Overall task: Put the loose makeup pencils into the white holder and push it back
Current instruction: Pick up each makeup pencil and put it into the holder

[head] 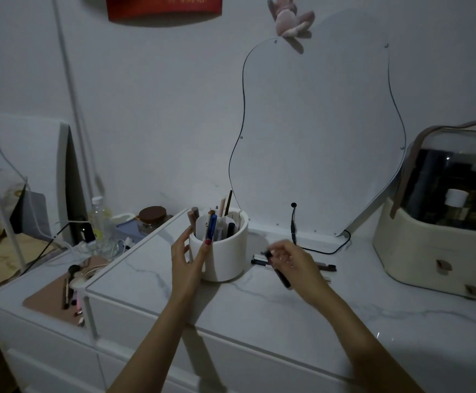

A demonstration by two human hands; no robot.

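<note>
The white round holder (225, 256) stands on the marble tabletop and holds several pencils and brushes upright. My left hand (188, 259) is at its left side with fingers spread, thumb and forefinger against the wall. To the right, my right hand (290, 259) is closed around a dark makeup pencil (283, 277) that slants down toward me. More loose pencils (261, 260) lie flat on the tabletop behind that hand, and one brown-tipped pencil (327, 268) pokes out to its right. The hand covers their middle parts.
A cream cosmetics case (435, 251) with a clear lid stands at the right. A wavy mirror (316, 131) leans on the wall, with a black cable (324, 251) below it. At the left sit a lower shelf with brushes (71, 287), a bottle (99, 219) and a jar (151, 219).
</note>
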